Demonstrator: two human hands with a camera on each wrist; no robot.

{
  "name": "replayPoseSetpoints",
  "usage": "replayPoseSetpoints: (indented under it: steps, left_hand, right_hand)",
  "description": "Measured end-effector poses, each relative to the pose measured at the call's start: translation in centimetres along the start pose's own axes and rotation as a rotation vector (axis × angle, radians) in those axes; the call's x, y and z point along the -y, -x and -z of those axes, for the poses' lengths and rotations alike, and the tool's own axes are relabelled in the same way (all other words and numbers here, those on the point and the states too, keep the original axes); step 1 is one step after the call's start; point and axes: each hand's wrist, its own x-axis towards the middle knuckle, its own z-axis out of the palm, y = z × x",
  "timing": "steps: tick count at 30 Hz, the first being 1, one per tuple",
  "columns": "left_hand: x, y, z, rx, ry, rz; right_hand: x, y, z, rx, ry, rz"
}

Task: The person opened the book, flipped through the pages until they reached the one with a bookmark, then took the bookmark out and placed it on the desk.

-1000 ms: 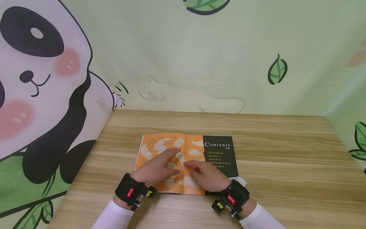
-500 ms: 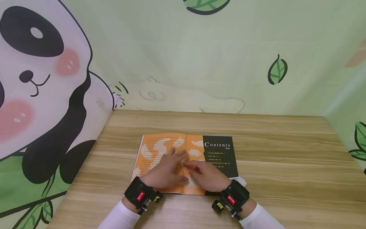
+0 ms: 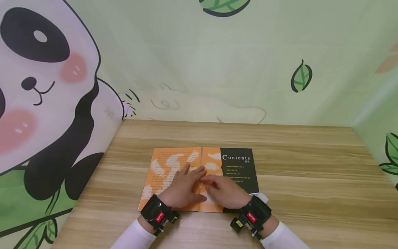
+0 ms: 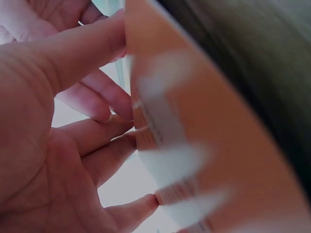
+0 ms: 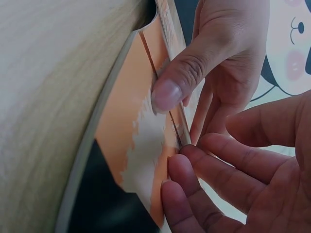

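A thin booklet (image 3: 239, 169) lies open on the table, its left page (image 3: 152, 183) orange with white brush marks. On the right-hand page, an orange strip borders a black panel headed "Contents". My left hand (image 3: 183, 188), fingers spread, presses on the left page close to the center fold. Its thumb reaches over the fold in the right wrist view. The right hand (image 3: 230, 192) rests its bent fingertips (image 5: 177, 194) on the orange strip right beside the fold, thumb lifted off the paper. Neither hand grips anything. Both hands cover the lower middle of the spread.
The booklet lies near the front of a wood-grain table (image 3: 304, 166). Behind and at both sides hang pale green cloth walls with a large printed panda (image 3: 53, 103) on the left and printed leaves (image 3: 301, 76). Each wrist wears a black camera strap (image 3: 256, 212).
My left hand has slid right across the left page to the fold, its fingers spreading. The left page now lies flatter, with its lower outer corner farther left. The right hand stays put.
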Motion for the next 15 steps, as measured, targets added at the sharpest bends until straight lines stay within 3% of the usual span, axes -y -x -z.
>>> replayPoseSetpoints:
  steps: [15]
  left_hand:
    - [0.04, 0.08, -0.12, 0.010, -0.031, -0.008]
  right_hand:
    - [0.09, 0.14, 0.60, -0.021, 0.001, 0.006]
